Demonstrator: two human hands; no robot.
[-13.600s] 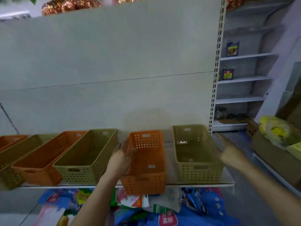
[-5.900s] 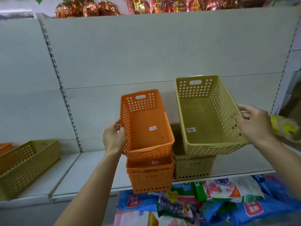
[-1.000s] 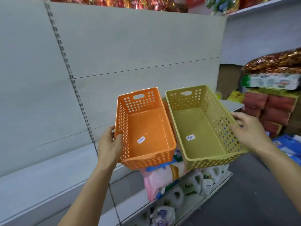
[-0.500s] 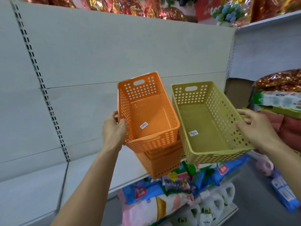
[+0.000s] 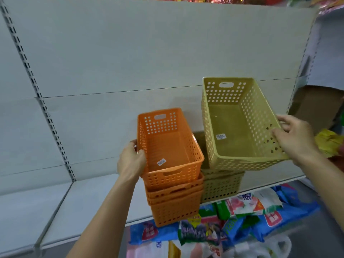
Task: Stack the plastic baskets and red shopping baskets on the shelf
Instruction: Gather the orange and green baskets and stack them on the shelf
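Note:
My left hand (image 5: 131, 161) grips the left wall of an orange perforated basket (image 5: 167, 146), which sits nested in the top of an orange stack (image 5: 175, 207) at the front of the grey shelf (image 5: 89, 200). My right hand (image 5: 292, 140) holds an olive-green basket (image 5: 236, 125) by its right wall, tilted and raised above an olive stack (image 5: 221, 185) that stands beside the orange one. Both held baskets have a small white price sticker inside.
Colourful packaged goods (image 5: 223, 226) fill the level below the shelf. A slotted upright (image 5: 42, 108) divides the back panel on the left. A cardboard box (image 5: 316, 107) and yellow packets (image 5: 329, 142) sit to the right.
The orange basket has dropped down into the orange stack. The green basket has risen and moved over the olive stack, which was hidden before. My view has swung back towards the shelf.

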